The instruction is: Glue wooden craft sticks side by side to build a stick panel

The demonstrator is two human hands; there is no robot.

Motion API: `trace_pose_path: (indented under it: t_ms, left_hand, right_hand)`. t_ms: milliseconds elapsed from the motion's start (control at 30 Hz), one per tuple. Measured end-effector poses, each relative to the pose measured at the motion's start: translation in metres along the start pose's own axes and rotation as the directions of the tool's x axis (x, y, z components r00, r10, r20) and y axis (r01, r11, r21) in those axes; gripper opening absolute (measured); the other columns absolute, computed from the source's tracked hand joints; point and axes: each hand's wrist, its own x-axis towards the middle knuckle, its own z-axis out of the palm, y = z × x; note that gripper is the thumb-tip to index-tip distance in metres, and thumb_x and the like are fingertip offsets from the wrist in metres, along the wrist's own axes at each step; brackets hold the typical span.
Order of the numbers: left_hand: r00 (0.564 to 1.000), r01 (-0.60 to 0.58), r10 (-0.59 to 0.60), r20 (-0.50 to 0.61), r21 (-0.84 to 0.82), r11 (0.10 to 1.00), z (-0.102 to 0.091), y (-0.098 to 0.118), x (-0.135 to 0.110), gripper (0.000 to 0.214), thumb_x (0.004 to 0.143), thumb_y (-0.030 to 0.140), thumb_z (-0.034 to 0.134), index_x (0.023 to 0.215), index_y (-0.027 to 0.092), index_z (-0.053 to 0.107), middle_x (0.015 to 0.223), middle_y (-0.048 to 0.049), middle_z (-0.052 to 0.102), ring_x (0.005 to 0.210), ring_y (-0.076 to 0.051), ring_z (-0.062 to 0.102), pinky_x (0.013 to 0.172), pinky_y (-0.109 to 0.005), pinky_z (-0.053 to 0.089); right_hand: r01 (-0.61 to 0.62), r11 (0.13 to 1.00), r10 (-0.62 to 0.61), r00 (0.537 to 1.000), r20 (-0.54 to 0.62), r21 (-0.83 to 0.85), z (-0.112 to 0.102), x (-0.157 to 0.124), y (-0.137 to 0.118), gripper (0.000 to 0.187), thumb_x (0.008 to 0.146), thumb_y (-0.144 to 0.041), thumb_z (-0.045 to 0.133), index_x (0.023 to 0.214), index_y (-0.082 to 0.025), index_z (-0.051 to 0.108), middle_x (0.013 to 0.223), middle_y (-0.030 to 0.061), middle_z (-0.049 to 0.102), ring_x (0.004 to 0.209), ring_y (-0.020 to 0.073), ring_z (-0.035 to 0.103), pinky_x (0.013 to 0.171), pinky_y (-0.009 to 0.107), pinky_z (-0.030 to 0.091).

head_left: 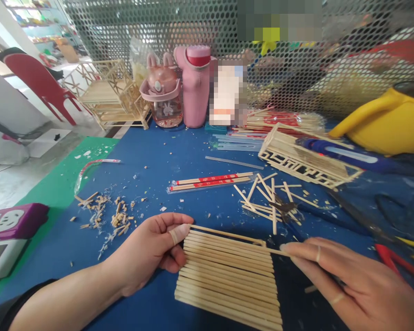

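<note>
A flat panel of several wooden sticks laid side by side (227,276) rests on the blue table (165,156) in front of me. My left hand (152,250) pinches the panel's upper left corner, thumb on top. My right hand (352,280) holds the end of a single thin stick (274,251) that runs along the panel's upper right edge. A tape strip wraps my left thumb and bands wrap two right fingers.
Loose sticks (269,200) and wrapped chopstick packs (210,180) lie beyond the panel. A stick frame model (303,158), a blue tool (341,154) and a yellow object (386,122) sit at right. Pink bottles (179,92), another stick model (106,94), wood scraps (106,216) and a power strip (14,220) are at left.
</note>
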Motion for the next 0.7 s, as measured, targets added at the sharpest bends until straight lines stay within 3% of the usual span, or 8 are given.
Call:
trace_pose_path:
  t_ms: [133,300,500,700]
  left_hand:
    - [1.0,0.022,-0.022,0.007,-0.012,1.0,0.0,-0.001,0.0,0.029,0.081,0.035,0.069,0.1,0.015,0.06,0.045,0.0052,0.056,0.037,-0.002,0.046,0.035,-0.006,0.032]
    - [0.999,0.039,-0.039,0.01,-0.027,0.999,-0.001,-0.002,0.001,0.021,0.085,0.028,0.066,0.1,0.015,0.06,0.046,0.0049,0.055,0.037,-0.002,0.046,0.037,-0.006,0.034]
    - [0.998,0.046,-0.046,-0.032,-0.009,0.999,0.005,0.003,-0.002,0.011,0.092,0.021,0.055,0.1,0.014,0.058,0.045,0.0055,0.053,0.037,-0.002,0.045,0.037,-0.006,0.033]
    - [0.996,0.063,-0.064,-0.064,-0.021,0.998,0.005,-0.001,-0.009,0.016,0.093,0.021,0.053,0.107,0.015,0.057,0.047,0.0037,0.056,0.037,-0.003,0.049,0.037,-0.005,0.034]
  right_hand:
    - [0.07,0.997,-0.074,0.99,0.123,0.041,-0.008,0.007,-0.006,0.013,0.09,-0.027,0.052,0.098,-0.029,0.063,0.084,-0.001,0.072,0.077,0.0162,0.069,0.068,0.026,0.055]
    - [0.06,0.997,-0.069,0.986,0.154,0.058,-0.013,0.009,-0.006,0.014,0.091,-0.022,0.051,0.096,-0.026,0.063,0.082,0.001,0.07,0.075,0.0175,0.067,0.068,0.03,0.053]
    - [0.108,0.99,-0.124,0.977,0.175,0.093,-0.01,0.015,-0.017,0.025,0.09,-0.014,0.049,0.108,-0.024,0.062,0.089,0.0021,0.072,0.084,0.0176,0.067,0.075,0.032,0.052]
    - [0.088,0.993,-0.098,0.983,0.153,0.074,-0.004,0.022,-0.028,0.018,0.093,-0.015,0.044,0.099,-0.022,0.06,0.084,0.002,0.072,0.075,0.0165,0.067,0.07,0.032,0.052]
